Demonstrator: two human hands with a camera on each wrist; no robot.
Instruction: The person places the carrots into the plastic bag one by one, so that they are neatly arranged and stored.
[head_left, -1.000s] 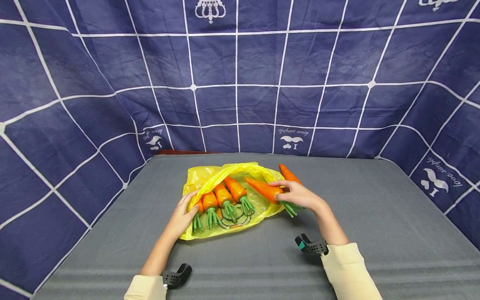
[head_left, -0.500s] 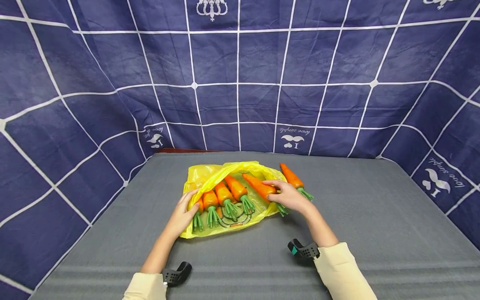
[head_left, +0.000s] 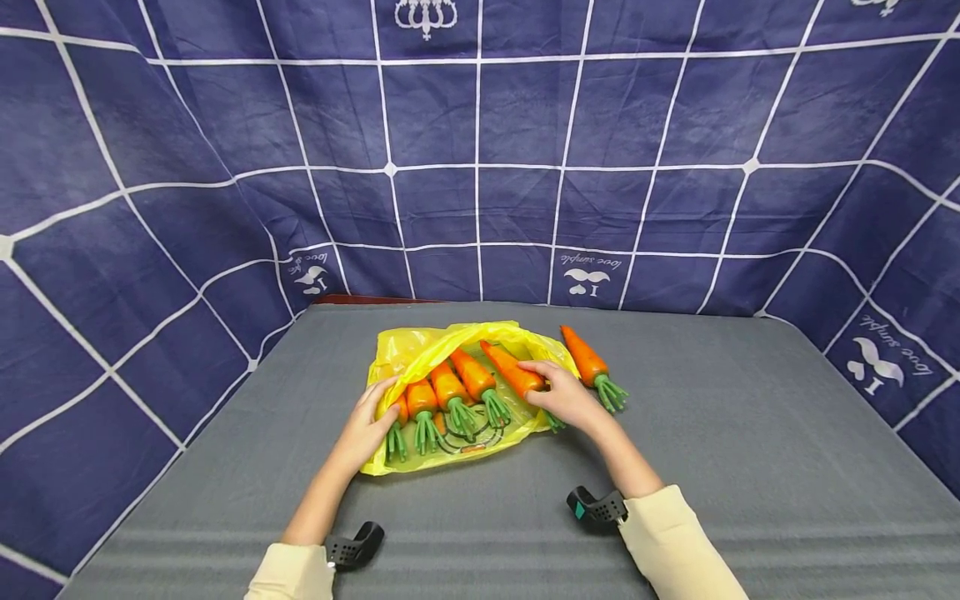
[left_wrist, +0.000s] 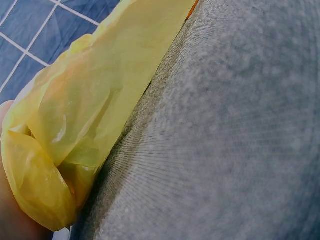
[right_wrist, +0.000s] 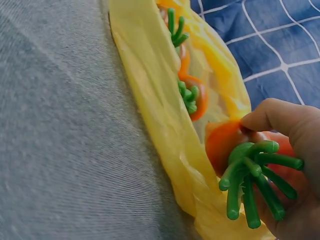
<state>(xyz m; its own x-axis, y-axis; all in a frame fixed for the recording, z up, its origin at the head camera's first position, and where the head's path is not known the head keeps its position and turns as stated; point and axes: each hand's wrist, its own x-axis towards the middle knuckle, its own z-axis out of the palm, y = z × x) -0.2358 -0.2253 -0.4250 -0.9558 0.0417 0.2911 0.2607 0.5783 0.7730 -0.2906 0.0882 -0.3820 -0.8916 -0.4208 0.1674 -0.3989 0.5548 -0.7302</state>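
A yellow plastic bag [head_left: 453, 451] lies with its mouth facing me. Inside it, several orange carrots [head_left: 474, 375] with green stalks lie side by side. At the bag's left edge my left hand [head_left: 367, 427] grips the plastic, with the leftmost carrot partly hidden by the fingers. My right hand [head_left: 566, 400] holds another carrot [head_left: 510, 367] by its thick end, its tip inside the bag mouth. In the right wrist view, finger and thumb are round that carrot's top [right_wrist: 225, 142], just over the bag's rim [right_wrist: 160, 145]. The left wrist view shows mostly bag [left_wrist: 95, 105].
One loose carrot [head_left: 585, 354] lies on the grey tabletop [head_left: 720, 400], right of the bag and behind my right hand. A blue curtain with white grid lines [head_left: 517, 208] hangs round the back and both sides.
My right hand has moved left with its carrot, whose tip sits deeper in the bag. The loose carrot behind it has come fully into view. The left hand stays at the bag's edge.
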